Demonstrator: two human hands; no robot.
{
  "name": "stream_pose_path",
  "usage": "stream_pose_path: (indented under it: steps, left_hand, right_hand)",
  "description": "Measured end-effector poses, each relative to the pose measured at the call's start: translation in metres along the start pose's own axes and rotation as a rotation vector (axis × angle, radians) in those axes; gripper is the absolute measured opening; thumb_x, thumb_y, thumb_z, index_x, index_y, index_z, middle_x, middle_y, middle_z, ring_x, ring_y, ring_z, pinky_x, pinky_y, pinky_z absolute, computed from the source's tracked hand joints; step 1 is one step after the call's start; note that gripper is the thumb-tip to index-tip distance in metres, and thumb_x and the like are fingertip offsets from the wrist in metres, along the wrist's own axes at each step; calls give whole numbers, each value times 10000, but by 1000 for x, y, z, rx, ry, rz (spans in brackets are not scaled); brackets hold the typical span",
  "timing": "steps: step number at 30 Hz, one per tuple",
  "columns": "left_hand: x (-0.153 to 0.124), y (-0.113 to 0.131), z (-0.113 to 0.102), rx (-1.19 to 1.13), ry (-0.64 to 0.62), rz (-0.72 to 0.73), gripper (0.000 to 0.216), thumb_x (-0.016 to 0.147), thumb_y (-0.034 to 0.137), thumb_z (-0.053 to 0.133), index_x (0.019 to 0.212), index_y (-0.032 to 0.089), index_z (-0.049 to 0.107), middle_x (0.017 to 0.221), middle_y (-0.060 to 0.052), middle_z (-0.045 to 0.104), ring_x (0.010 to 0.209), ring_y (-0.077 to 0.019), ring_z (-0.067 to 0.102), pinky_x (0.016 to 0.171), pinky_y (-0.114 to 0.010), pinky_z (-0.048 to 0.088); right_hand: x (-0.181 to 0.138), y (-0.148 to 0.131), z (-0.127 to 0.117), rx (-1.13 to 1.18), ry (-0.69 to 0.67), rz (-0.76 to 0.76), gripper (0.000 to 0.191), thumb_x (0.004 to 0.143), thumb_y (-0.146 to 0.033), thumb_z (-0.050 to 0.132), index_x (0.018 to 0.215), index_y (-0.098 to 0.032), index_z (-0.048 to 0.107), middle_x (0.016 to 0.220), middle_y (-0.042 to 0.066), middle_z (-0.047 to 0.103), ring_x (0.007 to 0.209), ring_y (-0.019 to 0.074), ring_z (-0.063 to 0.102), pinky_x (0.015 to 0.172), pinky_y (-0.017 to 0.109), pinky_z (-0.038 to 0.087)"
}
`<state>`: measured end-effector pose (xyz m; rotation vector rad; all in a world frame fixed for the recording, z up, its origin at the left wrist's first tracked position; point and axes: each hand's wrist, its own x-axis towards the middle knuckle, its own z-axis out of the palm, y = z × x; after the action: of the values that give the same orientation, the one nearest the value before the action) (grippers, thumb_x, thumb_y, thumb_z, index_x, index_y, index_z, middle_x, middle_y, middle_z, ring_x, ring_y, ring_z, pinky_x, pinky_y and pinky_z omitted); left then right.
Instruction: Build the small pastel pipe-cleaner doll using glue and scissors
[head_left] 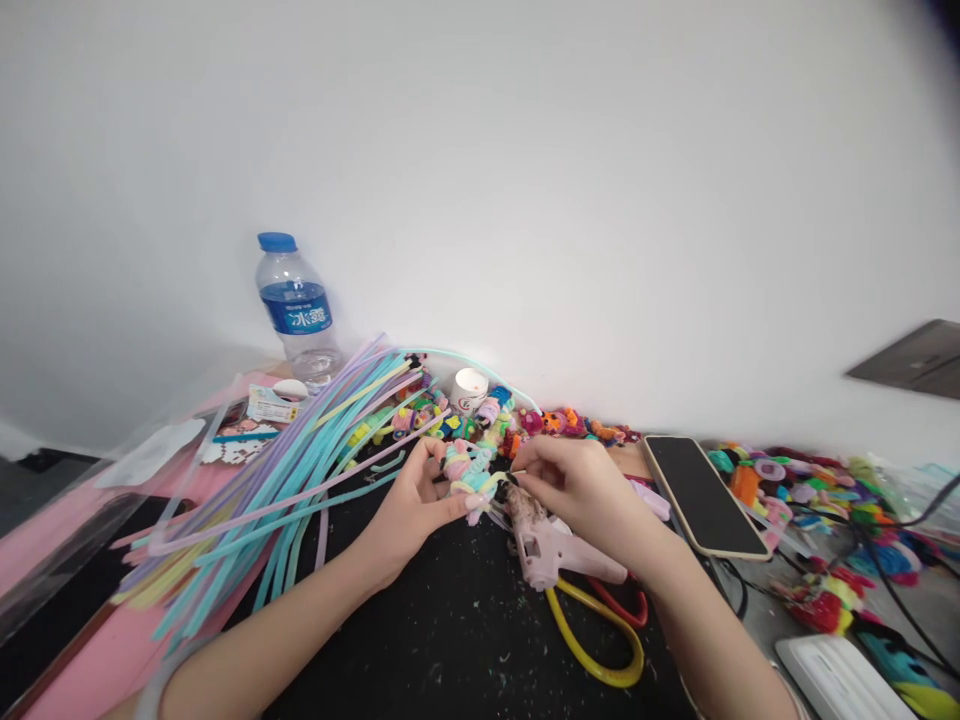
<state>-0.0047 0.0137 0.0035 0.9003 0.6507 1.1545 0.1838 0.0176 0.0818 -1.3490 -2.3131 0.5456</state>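
Between the thumb and fingers of my left hand (405,510) is a small pastel figure of twisted pipe cleaners (469,468), in pink, mint and pale yellow. My right hand (581,490) is closed in a pinch just right of the figure. A pale yellow strip reaches toward those fingertips, but what they grip is too small to make out. Under my right hand lies a pink glue gun (559,555), its front end stained brown. Scissors with yellow and red handles (600,640) rest partly beneath the glue gun.
Long pastel pipe cleaners (300,480) spread across the left side. Behind them a water bottle (296,310) stands by the wall. A paper cup (470,390) sits among colourful fuzzy pieces. To the right are a phone (705,495), black cables (885,560) and a white box-shaped object (844,675).
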Motion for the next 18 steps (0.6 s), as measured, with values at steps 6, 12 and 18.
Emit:
stream_pose_path:
  steps: [6,12,18]
  left_hand:
    - [-4,6,-1,-170,-83,-162,406,706,134,716,959,271,430,879,24,514,750,-115,544,634,-247,464]
    - [-5,7,-5,-277,-86,-249,500,723,151,712,1104,305,427,990,-3,563,800,-127,588,736,-332,509]
    - [-5,5,-8,-365,-33,-275,518,717,145,715,1132,294,443,1024,-14,573,814,-133,615,733,-296,509]
  right_hand:
    - [-1,-1,-12,-6,-31,-51,104,793,-144,612,878,-195,645,895,22,654,883,163,565,771,269,425]
    - [-5,-3,-6,62,-116,34,122,812,-99,528,802,-190,608,691,-34,621,590,92,515,526,191,358]
    - [-6,-10,0,60,-49,-84,146,849,-80,516,761,-178,580,652,-46,564,567,70,476,534,171,329]
